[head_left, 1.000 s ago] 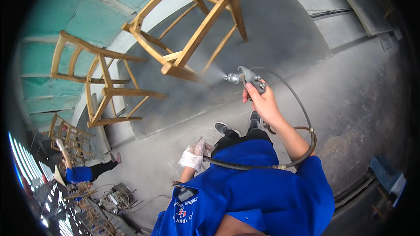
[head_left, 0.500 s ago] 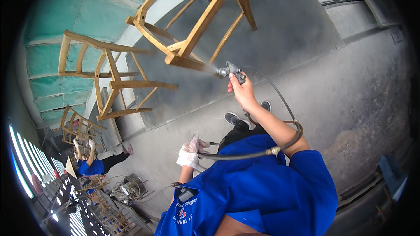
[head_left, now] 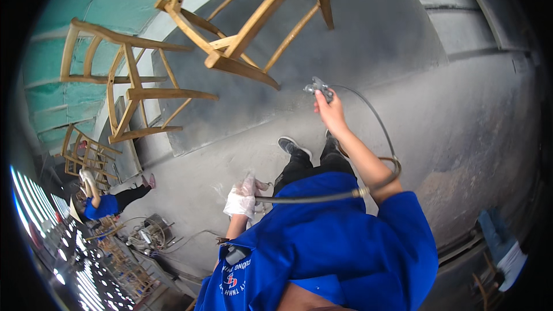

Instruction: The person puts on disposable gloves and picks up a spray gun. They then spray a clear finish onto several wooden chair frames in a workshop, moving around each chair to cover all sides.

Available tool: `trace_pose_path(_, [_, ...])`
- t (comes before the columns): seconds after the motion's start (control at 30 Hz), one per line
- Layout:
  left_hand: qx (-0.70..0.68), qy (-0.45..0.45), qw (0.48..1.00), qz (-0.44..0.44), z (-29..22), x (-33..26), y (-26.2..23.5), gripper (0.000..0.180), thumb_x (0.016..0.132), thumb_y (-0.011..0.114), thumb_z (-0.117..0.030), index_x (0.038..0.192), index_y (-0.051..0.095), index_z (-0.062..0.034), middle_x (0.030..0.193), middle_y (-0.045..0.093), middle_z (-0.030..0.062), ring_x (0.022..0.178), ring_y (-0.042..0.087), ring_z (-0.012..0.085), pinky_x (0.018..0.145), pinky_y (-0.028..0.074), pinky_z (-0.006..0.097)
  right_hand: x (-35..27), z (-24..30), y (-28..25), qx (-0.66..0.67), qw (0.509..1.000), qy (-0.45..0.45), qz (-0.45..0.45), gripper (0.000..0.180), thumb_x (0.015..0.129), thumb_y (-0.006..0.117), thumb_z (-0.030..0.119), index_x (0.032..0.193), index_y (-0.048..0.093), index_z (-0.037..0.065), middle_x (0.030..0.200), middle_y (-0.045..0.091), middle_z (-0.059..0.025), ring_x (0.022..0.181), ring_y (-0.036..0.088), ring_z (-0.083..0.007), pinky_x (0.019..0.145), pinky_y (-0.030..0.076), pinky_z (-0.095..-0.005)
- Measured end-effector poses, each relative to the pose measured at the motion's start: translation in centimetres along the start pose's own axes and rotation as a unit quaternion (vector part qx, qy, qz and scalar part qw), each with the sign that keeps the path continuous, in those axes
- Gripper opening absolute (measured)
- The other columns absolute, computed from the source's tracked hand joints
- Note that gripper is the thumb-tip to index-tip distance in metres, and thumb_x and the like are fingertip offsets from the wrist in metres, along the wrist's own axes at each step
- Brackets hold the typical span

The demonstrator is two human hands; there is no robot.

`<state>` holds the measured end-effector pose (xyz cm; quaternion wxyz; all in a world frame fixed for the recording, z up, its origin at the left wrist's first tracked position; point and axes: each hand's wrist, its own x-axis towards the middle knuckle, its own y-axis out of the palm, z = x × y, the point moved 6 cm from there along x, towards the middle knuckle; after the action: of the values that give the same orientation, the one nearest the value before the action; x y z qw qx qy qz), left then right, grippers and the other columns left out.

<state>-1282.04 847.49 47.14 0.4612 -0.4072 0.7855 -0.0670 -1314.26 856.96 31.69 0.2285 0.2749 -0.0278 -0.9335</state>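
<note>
My right hand (head_left: 332, 113) is raised and grips a small metal spray gun (head_left: 318, 87), whose nozzle points at the bare wooden chair frame (head_left: 242, 29) hanging just above and to the left of it. A grey hose (head_left: 322, 197) loops from the gun around my right forearm and across my blue shirt. My left hand (head_left: 242, 196), in a thin white glove, holds that hose low by my waist. Below, my dark shoes (head_left: 294, 147) stand on the grey floor.
A second wooden chair frame (head_left: 129, 89) hangs to the left, and a third one (head_left: 86, 152) farther back. A co-worker in blue (head_left: 102, 206) stands beside it. Hoses and equipment (head_left: 151, 231) lie on the dusty floor at lower left. A grey overspray-coated wall (head_left: 403, 34) is behind.
The spray gun has swung slightly right and now sits below the chair's seat corner. The mist seen earlier at the nozzle is fainter. My left hand stays on the hose.
</note>
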Motion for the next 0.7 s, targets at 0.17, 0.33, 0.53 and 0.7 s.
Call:
trace_pose_path(0.17, [0.045,0.048,0.991,0.119,-2.6,0.7,3.8,0.059,0.098,0.052,-0.053,0.073,0.070,-0.0023,0.054,0.060,0.0086,0.052,0.054,0.0179,0.053,0.044,0.035,-9.4,15.8,-1.0,-0.013,0.981,-0.164,0.102,0.043,0.102,0.061,0.021,0.137,0.051,-0.003,0.086,0.064,-0.0036,0.078,0.061,-0.0097,0.070,0.051,-0.0258])
trace_pose_path(0.33, [0.050,0.045,0.986,0.150,-2.9,3.2,4.9,0.062,0.099,0.049,-0.055,0.071,0.067,-0.0012,0.069,0.069,0.0105,0.056,0.056,0.0183,0.056,0.045,0.033,-11.1,23.6,0.2,-0.051,0.954,-0.248,0.159,0.041,0.100,0.064,0.016,0.136,0.054,-0.002,0.085,0.064,-0.0022,0.077,0.060,-0.0086,0.070,0.051,-0.0251])
trace_pose_path(0.53, [-0.077,0.109,0.981,0.140,-4.5,6.0,3.3,0.060,0.103,0.046,-0.055,0.093,0.072,-0.0026,0.076,0.073,0.0120,0.066,0.065,0.0171,0.064,0.052,0.032,-6.4,27.3,-0.5,-0.096,0.947,-0.304,0.050,0.041,0.100,0.065,0.023,0.133,0.059,0.000,0.083,0.064,-0.0003,0.073,0.060,-0.0074,0.067,0.051,-0.0245])
trace_pose_path(0.7, [-0.266,0.169,0.948,-0.039,-10.5,13.2,-3.7,0.051,0.101,0.059,-0.046,0.136,0.060,-0.0099,0.122,0.070,0.0126,0.105,0.067,0.0196,0.092,0.052,0.033,-3.9,30.3,-1.2,-0.137,0.938,-0.317,-0.014,0.043,0.100,0.065,0.023,0.135,0.057,-0.001,0.085,0.064,-0.0001,0.073,0.060,-0.0074,0.069,0.051,-0.0243])
